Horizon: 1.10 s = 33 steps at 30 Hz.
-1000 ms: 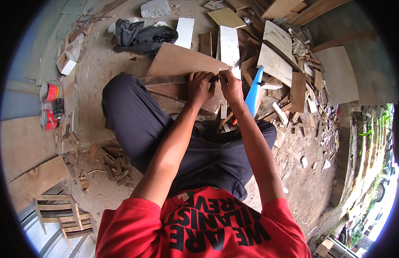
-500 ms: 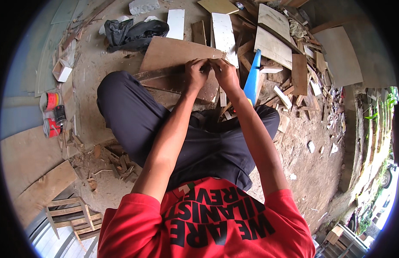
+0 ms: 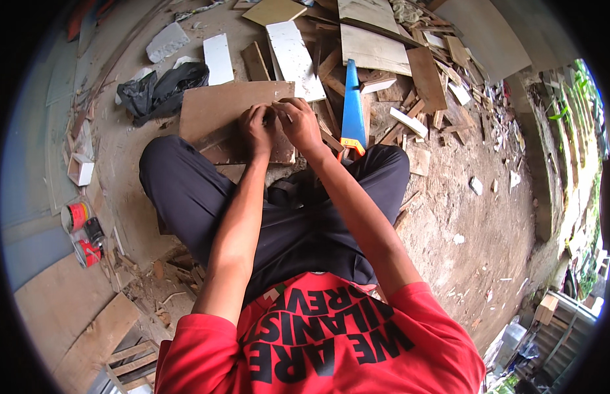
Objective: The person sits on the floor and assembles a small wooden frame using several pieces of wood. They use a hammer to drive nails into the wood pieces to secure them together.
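Note:
Over a brown wooden board (image 3: 206, 105) in front of my crossed legs, both hands work close together near its right side. My left hand (image 3: 258, 131) has its fingers curled inward. Beside it, my right hand (image 3: 300, 123) is bent with fingers drawn together, its fingertips close to the left ones. Whatever sits in the fingers, if anything, is too small or hidden to make out. A darker strip of wood (image 3: 223, 146) lies along the near part of the board. Right of my hands is a handsaw (image 3: 353, 105) with a blue blade and orange-yellow handle, pointing away.
A black plastic bag (image 3: 164, 92) lies left of the board. White boards (image 3: 295, 59) and a heap of wood scraps (image 3: 443, 92) spread behind and to the right. Cans (image 3: 82, 230) stand far left by sheets leaning on the wall. Wood offcuts (image 3: 180, 269) lie beside my left leg.
The view has turned, so the surroundings are shifted. The board now looks squarer to me. My hands stay together over it, the fingertips slightly more apart.

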Each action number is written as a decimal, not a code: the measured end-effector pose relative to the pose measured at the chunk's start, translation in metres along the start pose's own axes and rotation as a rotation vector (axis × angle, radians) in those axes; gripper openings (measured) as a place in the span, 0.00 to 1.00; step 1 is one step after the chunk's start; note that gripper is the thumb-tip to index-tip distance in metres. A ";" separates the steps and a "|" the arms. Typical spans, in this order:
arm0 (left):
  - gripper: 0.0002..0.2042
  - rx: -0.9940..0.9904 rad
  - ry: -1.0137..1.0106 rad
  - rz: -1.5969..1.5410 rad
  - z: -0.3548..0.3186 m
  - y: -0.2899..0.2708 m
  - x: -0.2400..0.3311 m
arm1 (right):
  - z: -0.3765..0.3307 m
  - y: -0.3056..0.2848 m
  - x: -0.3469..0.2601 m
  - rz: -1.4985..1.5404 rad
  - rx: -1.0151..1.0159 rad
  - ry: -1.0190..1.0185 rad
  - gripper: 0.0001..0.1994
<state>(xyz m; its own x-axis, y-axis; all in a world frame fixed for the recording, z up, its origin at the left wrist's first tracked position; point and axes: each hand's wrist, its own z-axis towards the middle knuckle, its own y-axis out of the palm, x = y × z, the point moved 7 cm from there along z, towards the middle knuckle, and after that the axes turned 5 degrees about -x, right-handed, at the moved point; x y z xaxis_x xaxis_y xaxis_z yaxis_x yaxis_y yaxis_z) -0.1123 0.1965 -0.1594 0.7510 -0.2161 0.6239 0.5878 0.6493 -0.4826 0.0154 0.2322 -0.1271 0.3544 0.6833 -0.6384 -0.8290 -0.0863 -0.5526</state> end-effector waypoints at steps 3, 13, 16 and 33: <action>0.07 -0.010 -0.014 0.067 -0.001 0.001 0.001 | -0.017 -0.019 -0.002 -0.032 0.158 0.053 0.16; 0.10 -0.078 -0.081 0.285 -0.007 0.015 -0.013 | -0.113 -0.076 0.104 0.121 0.407 0.764 0.17; 0.10 -0.091 -0.083 0.285 -0.006 0.013 -0.011 | -0.111 -0.070 0.090 0.079 0.252 0.748 0.17; 0.07 -0.070 -0.119 0.155 -0.007 0.031 -0.004 | -0.303 0.033 0.262 0.011 -0.505 1.480 0.15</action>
<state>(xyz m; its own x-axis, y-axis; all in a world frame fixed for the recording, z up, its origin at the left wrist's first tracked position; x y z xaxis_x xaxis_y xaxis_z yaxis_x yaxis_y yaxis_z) -0.0951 0.2123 -0.1809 0.7959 -0.0273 0.6048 0.4904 0.6148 -0.6177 0.2119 0.1889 -0.4747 0.6953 -0.5870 -0.4147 -0.7163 -0.5189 -0.4665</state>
